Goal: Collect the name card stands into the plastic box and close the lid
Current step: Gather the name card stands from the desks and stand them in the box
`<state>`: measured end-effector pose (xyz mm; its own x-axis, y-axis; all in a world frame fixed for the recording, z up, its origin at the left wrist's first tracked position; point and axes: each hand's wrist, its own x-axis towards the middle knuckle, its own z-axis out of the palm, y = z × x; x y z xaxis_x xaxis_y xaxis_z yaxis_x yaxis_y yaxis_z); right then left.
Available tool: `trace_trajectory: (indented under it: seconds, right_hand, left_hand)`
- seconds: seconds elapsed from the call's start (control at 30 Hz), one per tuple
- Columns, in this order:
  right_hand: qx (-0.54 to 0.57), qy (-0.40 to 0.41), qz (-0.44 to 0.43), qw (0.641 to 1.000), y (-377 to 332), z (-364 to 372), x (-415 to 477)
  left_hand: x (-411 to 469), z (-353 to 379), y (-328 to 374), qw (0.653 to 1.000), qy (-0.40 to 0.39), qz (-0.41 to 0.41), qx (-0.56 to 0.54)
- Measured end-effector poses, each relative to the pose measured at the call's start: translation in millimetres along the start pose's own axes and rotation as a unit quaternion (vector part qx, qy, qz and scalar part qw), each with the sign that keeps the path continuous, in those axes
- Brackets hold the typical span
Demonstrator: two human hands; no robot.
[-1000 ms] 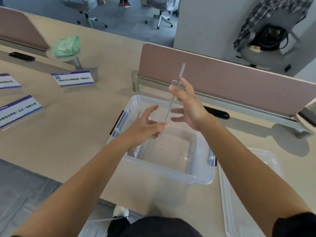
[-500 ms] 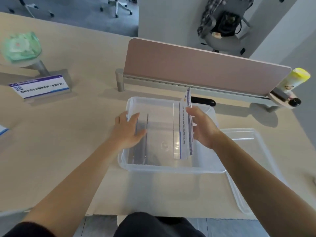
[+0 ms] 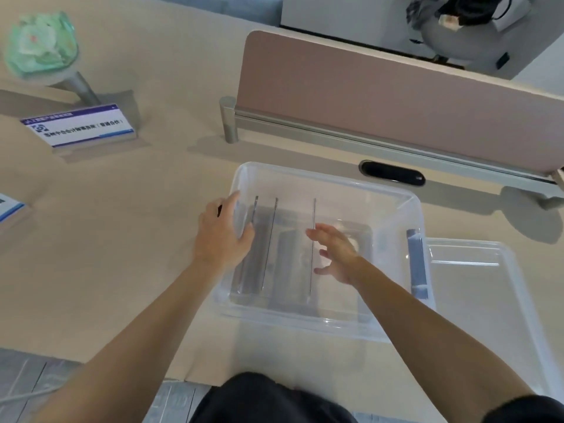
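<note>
A clear plastic box [image 3: 393, 329] sits on the beige desk in front of me. Inside it several clear name card stands [image 3: 312, 248] stand on edge, seen as thin dark lines. My left hand [image 3: 224, 236] rests on the box's left rim, fingers curled over the edge by the leftmost stands. My right hand [image 3: 335, 254] hovers inside the box with fingers spread, holding nothing, just right of the rightmost stand. The clear lid [image 3: 476, 300] lies flat on the desk to the right of the box. Another name card stand [image 3: 81, 126] with a white and purple card stands at the far left.
A pink desk divider [image 3: 396, 93] on a metal rail runs behind the box. A black cable grommet [image 3: 392, 173] lies between them. A green packet [image 3: 39, 45] sits on a stand at the top left. Part of another name card [image 3: 7, 206] shows at the left edge.
My right hand has let go of the name card stand, which now stands inside the box, and the fingers have opened. My left hand shifted to the box's left rim.
</note>
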<state>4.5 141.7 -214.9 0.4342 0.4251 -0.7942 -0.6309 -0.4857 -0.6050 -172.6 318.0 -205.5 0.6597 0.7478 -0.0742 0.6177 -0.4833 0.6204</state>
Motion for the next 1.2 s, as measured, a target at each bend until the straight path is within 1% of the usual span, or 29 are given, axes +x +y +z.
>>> trace_trajectory:
  seconds: [0.1,0.17,0.27,0.33,0.43,0.57,0.63,0.73,0.8,0.9,0.97,1.03,1.2]
  right_hand:
    - [-0.02,-0.007,0.01,1.0,7,3,7]
    - [-0.033,0.003,0.013,0.999,10,5,10]
    - [-0.004,0.023,0.009,1.0,13,8,16]
    - [-0.011,0.028,0.002,1.0,14,10,18]
    - [-0.045,0.044,-0.015,0.998,14,9,17]
    - [-0.134,0.05,-0.073,0.987,12,5,12]
    - [-0.157,0.045,-0.075,0.984,10,7,9]
    - [-0.183,0.041,-0.052,0.981,8,9,4]
    - [-0.184,0.026,-0.016,0.982,13,5,0]
    - [-0.196,-0.032,0.033,0.98,22,-5,-5]
    - [-0.189,-0.068,0.043,0.979,25,-7,-5]
    - [-0.147,-0.088,0.052,0.984,26,-4,-3]
    - [-0.127,-0.107,0.063,0.984,26,6,-1]
  left_hand:
    - [1,1,-2,1.0,-0.002,-0.007,-0.011]
    - [0,0,-1,1.0,0.0,-0.007,-0.015]
    - [-1,0,-1,1.0,-0.003,-0.017,-0.025]
    - [-1,-1,0,1.0,-0.005,-0.016,-0.026]
    - [-2,-2,1,1.0,-0.001,-0.009,-0.024]
    - [-2,-2,1,1.0,-0.002,-0.002,-0.022]
    - [-2,-2,1,1.0,-0.002,-0.001,-0.02]
    - [-3,-3,3,1.0,0.002,-0.009,-0.022]
    - [-3,-3,3,1.0,0.003,-0.009,-0.021]
    - [-4,-5,5,1.0,0.004,-0.005,-0.022]
    - [-4,-5,6,1.0,0.005,0.0,-0.022]
    - [-3,-5,5,1.0,0.008,0.004,-0.02]
    - [-4,-5,8,1.0,0.014,-0.012,-0.023]
